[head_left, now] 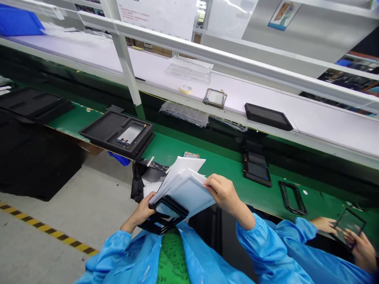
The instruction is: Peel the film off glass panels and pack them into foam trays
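Note:
My left hand (142, 211) is closed around a stack of thin black rectangular frames (174, 206), held low against my body. A fanned bundle of white sheets (189, 191), some bluish and translucent, leans upright against those frames. At the bundle's upper right corner, my right hand (223, 193) pinches the sheet edges between thumb and fingers. Just behind the sheets, partly covered by them, a small flat panel (191, 155) lies on the green bench (166, 146). A black-lined bin (137, 179) with white scraps inside hangs at the bench edge, left of the sheets.
A black foam tray (100, 132) holding a display panel (130, 134) lies left. Further right are dark panels (257, 169) and black frames (292, 198). A co-worker's hands (359, 246) hold a framed panel at far right. A white shelf (237, 88) runs above the bench.

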`<state>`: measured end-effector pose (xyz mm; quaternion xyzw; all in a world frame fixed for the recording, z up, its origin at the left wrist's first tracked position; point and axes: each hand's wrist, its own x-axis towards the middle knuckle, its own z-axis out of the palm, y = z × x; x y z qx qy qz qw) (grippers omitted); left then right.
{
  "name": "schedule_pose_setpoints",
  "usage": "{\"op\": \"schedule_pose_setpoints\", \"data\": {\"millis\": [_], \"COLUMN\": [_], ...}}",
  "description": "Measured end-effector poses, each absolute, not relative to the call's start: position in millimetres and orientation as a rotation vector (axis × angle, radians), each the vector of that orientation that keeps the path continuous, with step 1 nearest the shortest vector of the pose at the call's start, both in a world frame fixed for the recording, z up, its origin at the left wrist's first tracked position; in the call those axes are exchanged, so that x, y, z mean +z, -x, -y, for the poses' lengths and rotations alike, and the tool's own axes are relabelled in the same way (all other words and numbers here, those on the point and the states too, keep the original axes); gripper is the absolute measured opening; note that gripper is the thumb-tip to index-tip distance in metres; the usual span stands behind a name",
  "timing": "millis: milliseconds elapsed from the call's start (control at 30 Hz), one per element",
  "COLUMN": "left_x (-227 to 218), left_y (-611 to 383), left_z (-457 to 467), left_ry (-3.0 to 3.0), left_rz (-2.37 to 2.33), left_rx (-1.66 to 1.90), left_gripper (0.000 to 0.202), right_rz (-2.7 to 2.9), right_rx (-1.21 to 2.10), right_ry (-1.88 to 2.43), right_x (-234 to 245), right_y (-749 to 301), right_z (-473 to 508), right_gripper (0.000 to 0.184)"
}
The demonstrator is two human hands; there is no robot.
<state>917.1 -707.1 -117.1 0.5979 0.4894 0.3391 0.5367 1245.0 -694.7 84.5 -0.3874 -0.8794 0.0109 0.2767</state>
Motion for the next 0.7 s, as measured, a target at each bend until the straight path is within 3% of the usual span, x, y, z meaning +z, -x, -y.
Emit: {"op": "schedule_pose_setpoints", "data": {"millis": [367, 533, 700], "left_x": [-124, -126, -133], "left_y": [-878, -851, -831], "left_z": [684, 675, 663], "left_ry": [-1.364, -1.387, -1.404], "left_rz": [-1.072, -1.057, -1.037], "left_rx": [0.867, 0.866, 0.849], "left_gripper": [0.047, 0.041, 0.041], "right_rz": [2.357, 2.254, 2.222], "right_rx": [0.252, 0.453, 0.343], "right_ry": [1.269, 1.338, 1.410], "right_x": [89, 100, 120], "right_y": [-1196, -1161, -1138], "right_z": [676, 663, 653], "right_gripper": [0.013, 0.022, 0.030]}}
